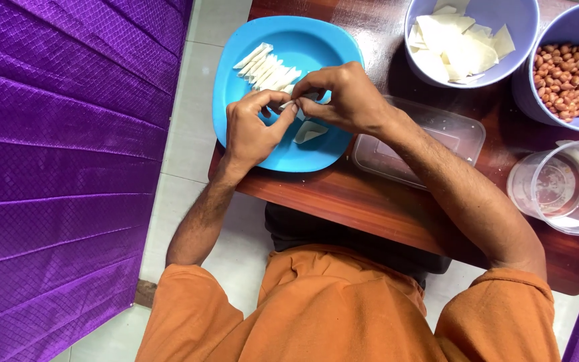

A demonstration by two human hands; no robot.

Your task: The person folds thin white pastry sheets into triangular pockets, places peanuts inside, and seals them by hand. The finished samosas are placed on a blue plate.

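Observation:
Both my hands meet over a blue plate (303, 40) at the table's near left corner. My left hand (252, 131) and my right hand (343, 97) pinch one small white dough piece (297, 107) between their fingertips. A row of several folded white dough pieces (266, 67) lies on the plate's far side. One loose triangular dough piece (309, 132) rests on the plate just below my hands.
A lavender bowl (467, 40) of flat white wrappers and a second bowl of peanuts (564, 80) stand at the back right. A clear rectangular tub (430, 144) lies under my right forearm, a clear round cup (561, 188) at the right. Purple cloth (61, 154) hangs left.

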